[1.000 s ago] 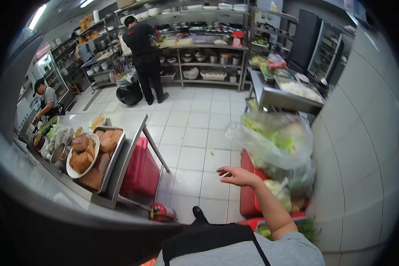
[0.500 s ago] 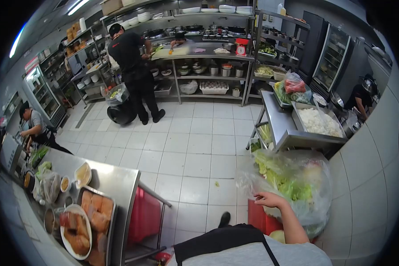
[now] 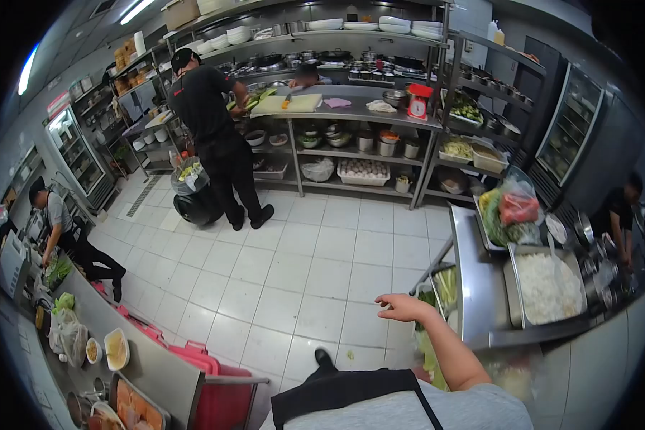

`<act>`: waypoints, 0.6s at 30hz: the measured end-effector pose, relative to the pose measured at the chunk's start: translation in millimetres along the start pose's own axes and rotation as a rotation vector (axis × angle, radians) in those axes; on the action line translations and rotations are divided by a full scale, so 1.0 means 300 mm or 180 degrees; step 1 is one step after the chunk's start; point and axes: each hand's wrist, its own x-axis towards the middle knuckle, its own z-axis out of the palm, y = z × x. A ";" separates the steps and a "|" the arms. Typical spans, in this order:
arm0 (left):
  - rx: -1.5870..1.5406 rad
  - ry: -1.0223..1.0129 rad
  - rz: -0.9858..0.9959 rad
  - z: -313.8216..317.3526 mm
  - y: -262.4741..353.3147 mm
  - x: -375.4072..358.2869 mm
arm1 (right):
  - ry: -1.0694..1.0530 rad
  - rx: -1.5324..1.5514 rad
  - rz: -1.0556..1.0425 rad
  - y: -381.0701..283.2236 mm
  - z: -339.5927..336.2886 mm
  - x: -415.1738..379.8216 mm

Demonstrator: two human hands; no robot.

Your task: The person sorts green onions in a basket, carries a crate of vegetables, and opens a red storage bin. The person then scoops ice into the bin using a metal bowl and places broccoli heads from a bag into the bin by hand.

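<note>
A commercial kitchen seen from above; the person's right hand (image 3: 403,308) hangs open and empty, fingers spread, just left of a steel table (image 3: 476,301); greens (image 3: 444,285) sit on that table's lower shelf beside the hand; a tray of white rice (image 3: 548,287) rests on top.

Rice tray (image 3: 548,287) on steel table (image 3: 478,301), right of right hand (image 3: 403,308).

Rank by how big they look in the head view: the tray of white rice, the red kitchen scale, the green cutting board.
1. Tray of white rice, though it sits nearest the camera.
2. Green cutting board.
3. Red kitchen scale.
</note>
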 end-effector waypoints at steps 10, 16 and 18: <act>0.2999 -0.0575 0.0811 -0.380 0.607 0.644 | 0.0030 -0.0340 0.1118 0.489 -0.266 0.235; 0.1305 0.0739 0.1775 -0.520 1.772 1.005 | 0.1013 0.0222 0.1730 0.585 -0.543 0.224; 0.1281 0.0618 0.2229 -0.477 2.145 1.050 | 0.1005 0.0458 0.1863 0.645 -0.618 0.250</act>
